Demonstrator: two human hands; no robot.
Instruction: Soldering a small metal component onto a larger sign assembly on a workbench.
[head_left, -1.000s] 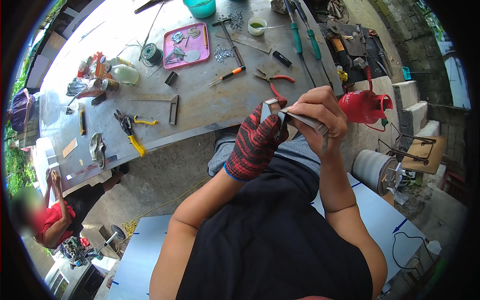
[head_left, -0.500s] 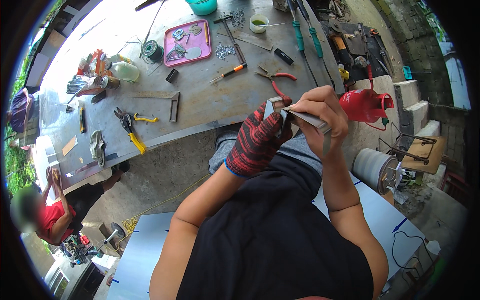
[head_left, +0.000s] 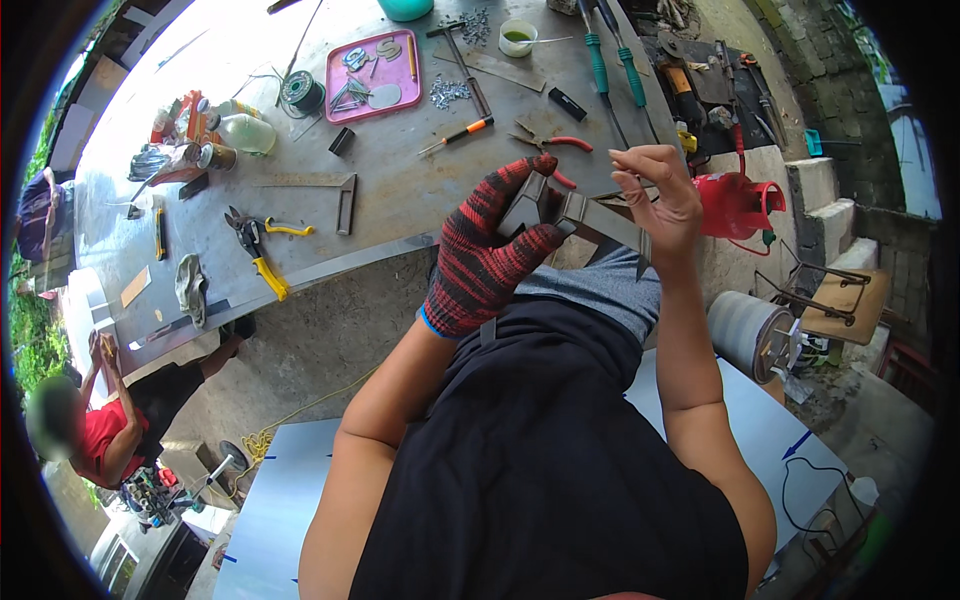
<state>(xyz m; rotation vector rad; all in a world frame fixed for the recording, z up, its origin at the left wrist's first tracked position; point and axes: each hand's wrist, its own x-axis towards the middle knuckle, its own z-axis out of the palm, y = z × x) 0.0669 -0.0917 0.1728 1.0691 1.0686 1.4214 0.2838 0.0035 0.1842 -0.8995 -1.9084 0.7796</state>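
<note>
A folded grey sheet-metal piece (head_left: 597, 220) with angled, bent flanges is in front of me, above my lap. My left hand (head_left: 490, 240), in a red and black striped knit glove, is closed on its left end, thumb along one face and fingers round the other side. My bare right hand (head_left: 660, 195) is raised beside its right end, with thumb and fingertips apart and nothing between them. Whether the palm's edge touches the metal I cannot tell. Beyond the piece lie red-handled pliers (head_left: 565, 142) on the metal table (head_left: 400, 200).
Yellow-handled snips (head_left: 262, 255), a try square (head_left: 345, 205), a screwdriver (head_left: 460, 135), a hammer (head_left: 468, 75) and a pink tray (head_left: 345, 65) lie on the table. Soldering irons (head_left: 630, 80) lie far right, a red gas cylinder (head_left: 735, 205) nearer. Another person (head_left: 115, 430) works at left.
My right hand has let go of the sheet-metal piece and its fingers have lifted and spread. My left hand has shifted slightly left, and the piece has turned, showing more of its folded faces.
</note>
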